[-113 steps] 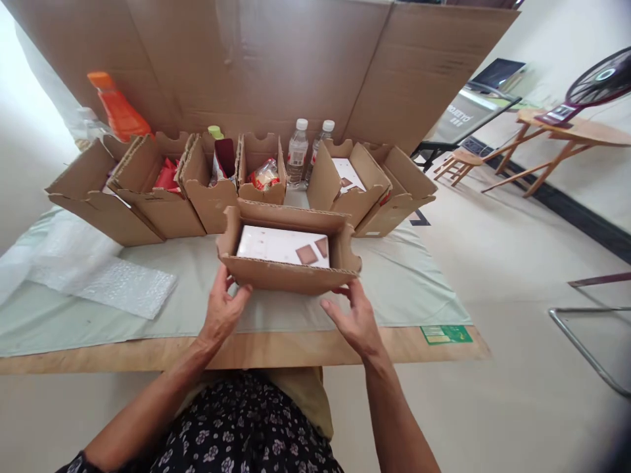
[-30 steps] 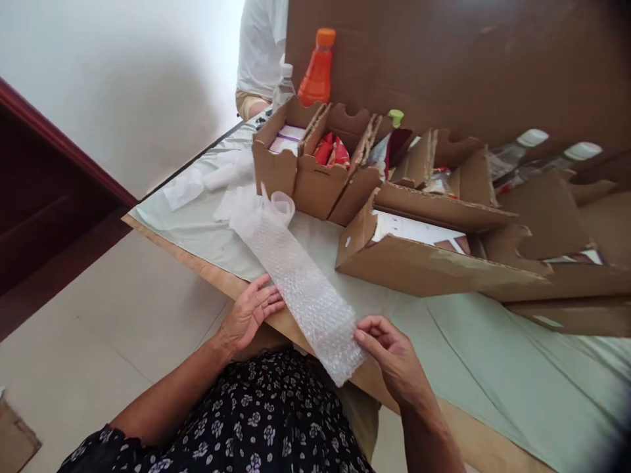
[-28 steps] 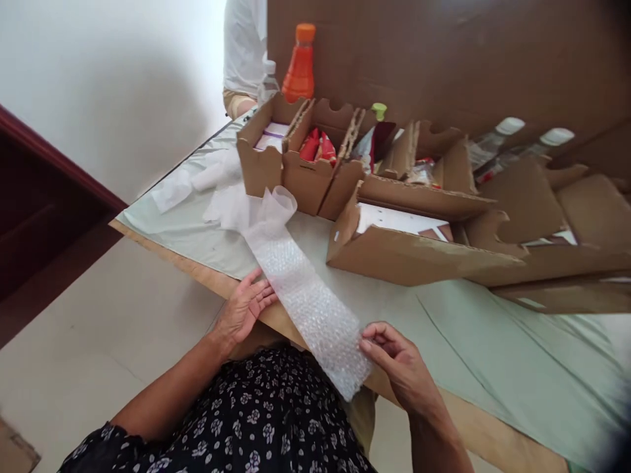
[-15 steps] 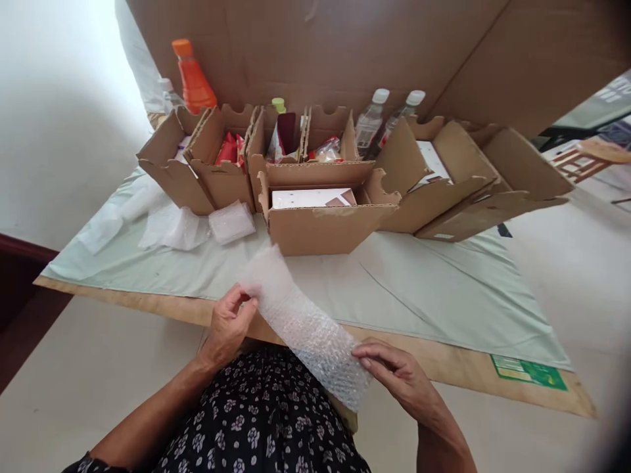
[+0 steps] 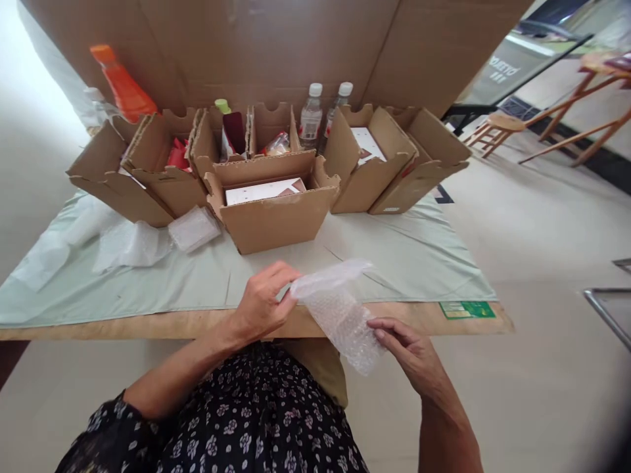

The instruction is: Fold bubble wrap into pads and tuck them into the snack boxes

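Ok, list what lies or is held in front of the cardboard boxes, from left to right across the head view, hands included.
Crumpled clear bubble wrap, folded clear bubble-wrap bundle, left hand, translucent bubble-wrap sheet held between the hands, right hand, green rectangular label on the wooden table edge.

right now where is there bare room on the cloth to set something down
Widest: green cloth between the right boxes and wooden edge, right of the held bubble wrap. Smaller: between the loose bubble wrap and left hand. Crowded: the left end, strewn with that wrap, and the back, with the box row and bottles.
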The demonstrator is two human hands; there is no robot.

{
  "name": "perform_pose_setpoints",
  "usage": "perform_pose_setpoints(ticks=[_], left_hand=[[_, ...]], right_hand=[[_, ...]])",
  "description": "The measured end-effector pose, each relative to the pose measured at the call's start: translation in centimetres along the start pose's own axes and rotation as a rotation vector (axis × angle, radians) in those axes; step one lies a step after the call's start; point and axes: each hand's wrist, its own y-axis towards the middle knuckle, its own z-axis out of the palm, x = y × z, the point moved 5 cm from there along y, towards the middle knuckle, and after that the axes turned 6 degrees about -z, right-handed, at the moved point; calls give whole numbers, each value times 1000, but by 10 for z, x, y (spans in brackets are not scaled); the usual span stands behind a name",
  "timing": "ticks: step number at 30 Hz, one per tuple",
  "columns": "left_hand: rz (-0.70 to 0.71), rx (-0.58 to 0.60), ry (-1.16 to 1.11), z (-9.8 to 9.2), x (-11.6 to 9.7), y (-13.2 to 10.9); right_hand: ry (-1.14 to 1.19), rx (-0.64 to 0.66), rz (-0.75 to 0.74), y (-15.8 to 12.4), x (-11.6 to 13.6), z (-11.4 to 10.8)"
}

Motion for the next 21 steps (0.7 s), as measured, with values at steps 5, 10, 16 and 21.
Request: perform_pose_setpoints(ticks=[5, 10, 16, 21], left_hand=[[90, 50, 114, 51, -4, 83], [-23, 43, 46, 47, 8, 76], [-748, -126, -287, -16, 70, -50], [-1220, -192, -597, -44, 101, -116]], right_hand=[[126, -102, 80, -36, -13, 33], [71, -244, 38, -49, -14, 7], [-326, -44, -237, 26, 29, -18], [-725, 312, -403, 129, 59, 48]])
